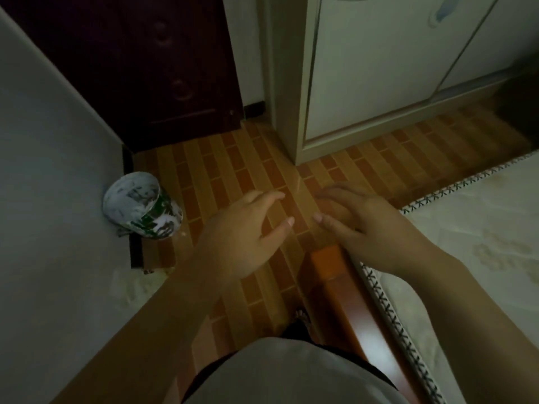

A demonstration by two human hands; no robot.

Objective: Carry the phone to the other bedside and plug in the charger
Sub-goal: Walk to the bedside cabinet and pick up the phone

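Neither a phone nor a charger shows anywhere in the head view. My left hand (248, 231) hovers over the brick-patterned floor (233, 170) with its fingers spread and nothing in it. My right hand (358, 220) is held beside it, just above the corner of the orange wooden bed frame (332, 266), fingers apart and empty. The two thumbs point toward each other, a small gap between them.
The bed (466, 243) with a pale quilt and stitched edge lies at the right. A paint-stained bucket (140, 205) lies tipped on the floor by the grey wall (43, 185) at left. A dark wooden door (145, 68) and a white wardrobe (379, 68) stand ahead.
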